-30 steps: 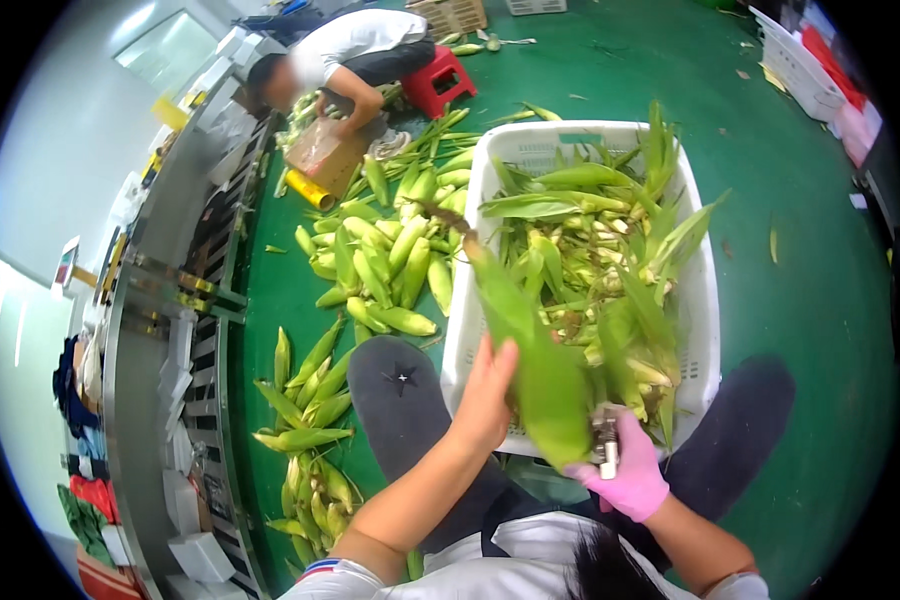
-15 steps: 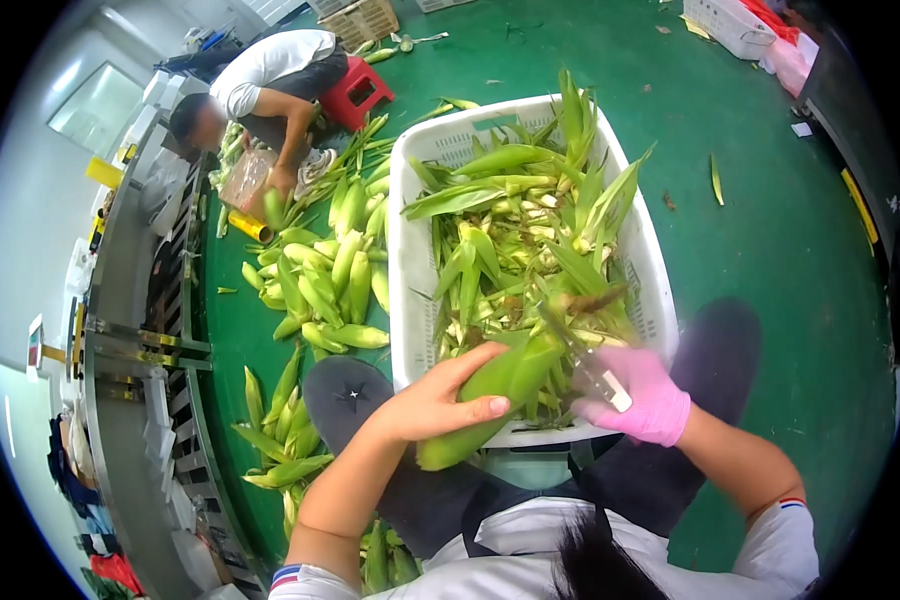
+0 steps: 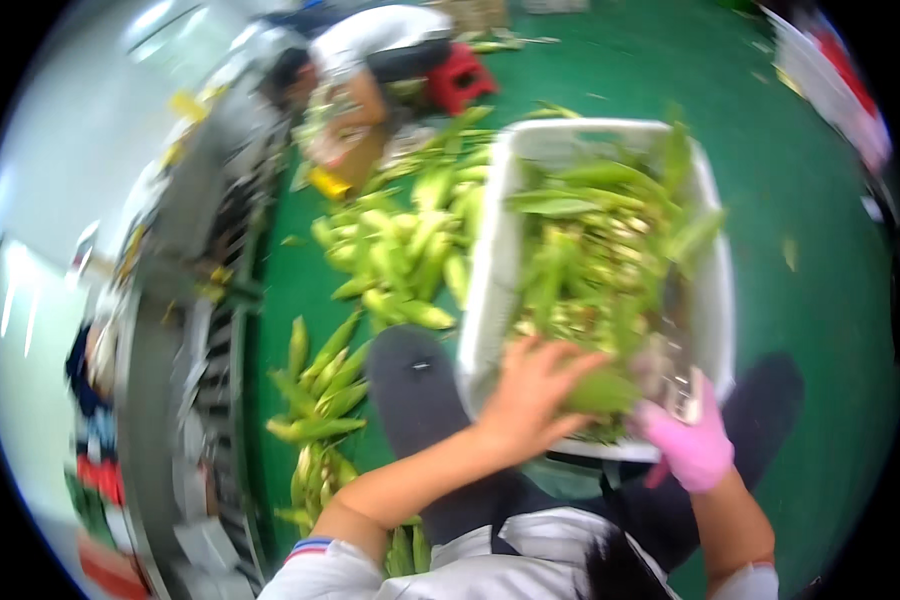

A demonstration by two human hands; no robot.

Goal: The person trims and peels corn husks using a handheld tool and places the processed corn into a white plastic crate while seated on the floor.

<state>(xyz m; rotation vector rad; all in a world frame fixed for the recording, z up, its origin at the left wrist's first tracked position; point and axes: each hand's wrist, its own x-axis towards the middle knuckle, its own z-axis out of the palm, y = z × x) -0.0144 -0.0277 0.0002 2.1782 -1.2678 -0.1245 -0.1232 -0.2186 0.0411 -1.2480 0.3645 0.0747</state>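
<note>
By the L hand [image 3: 535,400], w/ fingers half curled and thumb apart, a green corn ear [image 3: 605,392] is held just to the R of the palm, over the near end of the white basket [image 3: 490,290]. In the pink-gloved R hand [image 3: 694,440], a blurred metal tool [image 3: 683,388] is gripped w/ bent fingers; both forearms [image 3: 410,473] are stretched fwd from the lower edge.

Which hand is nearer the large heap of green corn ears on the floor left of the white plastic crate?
Left: the bare left hand is over the crate, right of the heap; the pink-gloved right hand farther right.
</note>
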